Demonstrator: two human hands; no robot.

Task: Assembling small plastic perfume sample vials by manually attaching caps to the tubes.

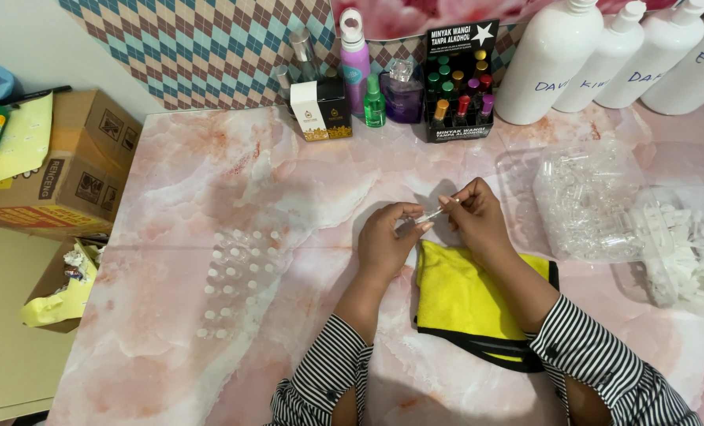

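My left hand and my right hand meet above the pink marble table, pinching a small clear glass vial between their fingertips. Both wrists wear black-and-white striped sleeves. Just below the hands lies a folded yellow cloth with a dark edge; my right forearm crosses over it. Left of my hands stand several small clear vials in rows.
A clear plastic bag of empty vials and a bag of white caps lie at right. At the back stand perfume bottles, a black display of small roll-on bottles and large white bottles. Cardboard boxes sit at left.
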